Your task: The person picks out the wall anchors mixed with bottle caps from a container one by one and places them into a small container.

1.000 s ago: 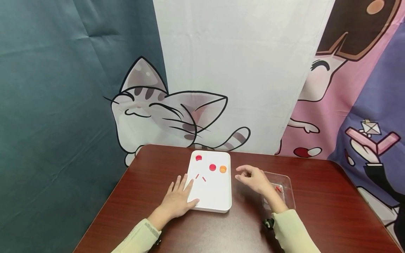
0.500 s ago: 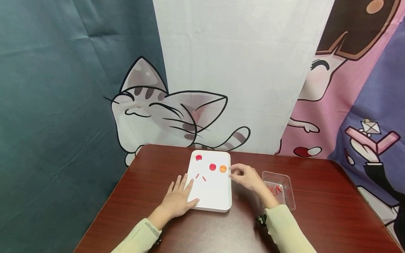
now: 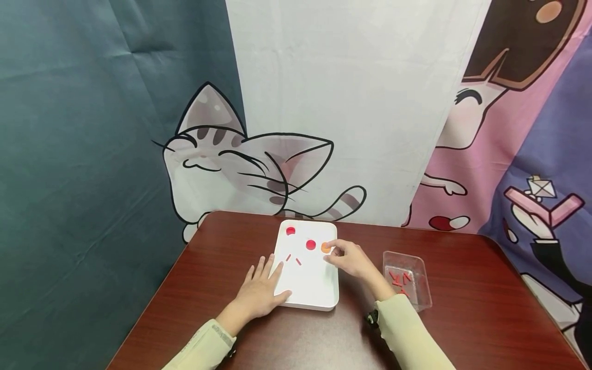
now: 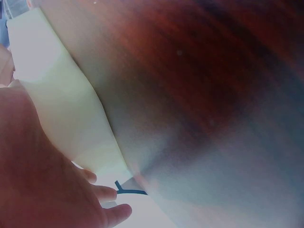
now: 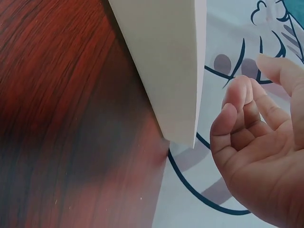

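A shallow white tray (image 3: pixel 309 288) stands on the table. On it are two round red pieces (image 3: pixel 311 245), a round orange piece (image 3: pixel 325 247) and two thin red strips (image 3: pixel 298 262). My left hand (image 3: pixel 259 294) rests with spread fingers on the tray's left edge. Over the right edge reaches my right hand (image 3: pixel 350 261), its index fingertip at the orange piece; whether it touches cannot be told. In the right wrist view the fingers of the right hand (image 5: pixel 261 133) are loosely bent, with a gap to the thumb and nothing visible between them.
Right of the tray stands a clear plastic box (image 3: pixel 418 290) holding several small red pieces (image 3: pixel 395 280). Both are on a dark red-brown wooden table (image 3: pixel 467 288). A cartoon-printed curtain (image 3: pixel 361 103) hangs behind the table's far edge.
My right hand has moved left from beside the clear box to the orange piece, uncovering the red pieces in the box. The left hand and the tray have stayed put.
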Motion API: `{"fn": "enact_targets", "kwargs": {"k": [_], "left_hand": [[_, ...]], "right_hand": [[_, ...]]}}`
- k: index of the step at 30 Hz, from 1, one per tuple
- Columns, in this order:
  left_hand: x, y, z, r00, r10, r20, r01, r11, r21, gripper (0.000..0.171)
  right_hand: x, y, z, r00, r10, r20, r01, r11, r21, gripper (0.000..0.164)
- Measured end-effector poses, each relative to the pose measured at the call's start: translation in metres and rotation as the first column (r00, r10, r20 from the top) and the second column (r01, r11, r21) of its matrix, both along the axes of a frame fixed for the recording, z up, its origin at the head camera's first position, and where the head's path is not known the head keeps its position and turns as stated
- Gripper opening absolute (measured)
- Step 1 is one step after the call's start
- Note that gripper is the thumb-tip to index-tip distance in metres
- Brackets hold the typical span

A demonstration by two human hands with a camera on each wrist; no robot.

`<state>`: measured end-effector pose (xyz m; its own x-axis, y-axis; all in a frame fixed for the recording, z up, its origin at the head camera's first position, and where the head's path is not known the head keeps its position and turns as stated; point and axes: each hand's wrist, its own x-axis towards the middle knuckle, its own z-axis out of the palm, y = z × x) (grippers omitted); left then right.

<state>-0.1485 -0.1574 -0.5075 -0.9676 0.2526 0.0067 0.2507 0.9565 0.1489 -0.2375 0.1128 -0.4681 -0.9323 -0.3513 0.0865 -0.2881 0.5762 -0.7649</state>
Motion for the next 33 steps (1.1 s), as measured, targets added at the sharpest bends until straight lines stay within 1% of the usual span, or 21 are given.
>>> {"fn": "enact_targets", "kwargs": {"k": [3, 10, 16, 24, 33], "left_hand": [[-0.001, 0.000, -0.001, 1.000, 0.001, 0.000, -0.001, 1.000, -0.005, 0.083], [-0.002, -0.001, -0.001, 1.000, 0.014, 0.014, -0.014, 1.000, -0.008, 0.083], [-0.001, -0.001, -0.002, 1.000, 0.017, 0.013, -0.017, 1.000, -0.016, 0.083], [-0.002, -0.001, -0.003, 1.000, 0.018, 0.017, -0.017, 1.000, -0.019, 0.083], [-0.002, 0.000, -0.002, 0.999, 0.018, 0.026, -0.018, 1.000, -0.017, 0.083]], "right_hand": [[-0.001, -0.005, -0.001, 1.000, 0.008, 0.007, -0.008, 1.000, -0.007, 0.028], [-0.006, -0.015, -0.005, 0.998, 0.052, 0.026, -0.051, 0.998, -0.026, 0.025], [-0.006, -0.024, -0.009, 0.995, 0.086, 0.050, -0.085, 0.996, -0.022, 0.028], [-0.010, -0.034, -0.014, 0.994, 0.108, 0.020, -0.108, 0.994, 0.008, 0.029], [-0.016, -0.043, -0.019, 0.980, 0.197, 0.010, -0.197, 0.980, 0.027, 0.032]]}}
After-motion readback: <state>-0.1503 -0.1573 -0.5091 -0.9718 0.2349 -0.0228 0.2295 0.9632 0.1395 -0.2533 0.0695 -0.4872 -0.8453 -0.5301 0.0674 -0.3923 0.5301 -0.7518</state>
